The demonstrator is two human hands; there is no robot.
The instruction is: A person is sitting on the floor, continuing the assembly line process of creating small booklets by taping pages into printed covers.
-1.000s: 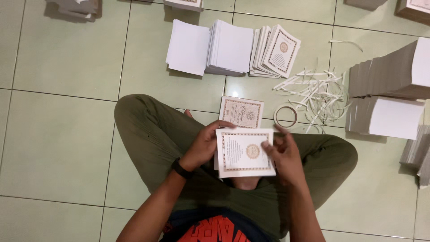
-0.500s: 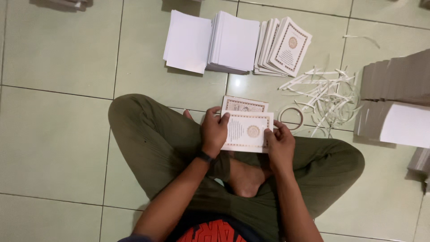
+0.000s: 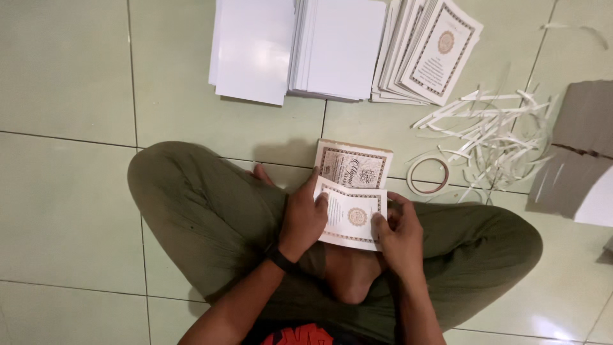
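Two hands are seen in the single head view, both closed on one small printed card [image 3: 353, 219] held above the crossed legs. The left hand [image 3: 305, 217] is clamped on the card's left edge, fingers laid over its face; the right hand [image 3: 397, 233] grips the right edge with the thumb on top. The card is cream, with a dark ornate border and a round gold emblem at its centre. Its long axis runs roughly left to right across the view, tilted slightly down toward the right.

One booklet [image 3: 355, 165] with a like border and dark script is noted on the floor [image 3: 64, 191], just beyond the card; its near edge is overlapped by the card. Its long axis also runs left to right.

One roll of white tape [image 3: 428, 176] lies flat on the floor just right of the booklet. A loose heap of white paper strips [image 3: 491, 131] lies beyond it; the count cannot be told.

Farther off, three groups of paper are recorded in a row: a blank white sheet stack [image 3: 250, 51] at left, a thicker white stack [image 3: 341, 48] in the middle, and a fanned pile of bordered covers [image 3: 434, 51] at right, top one showing a gold emblem. Grey board stacks [image 3: 584, 153] are partly cut off at the right edge.
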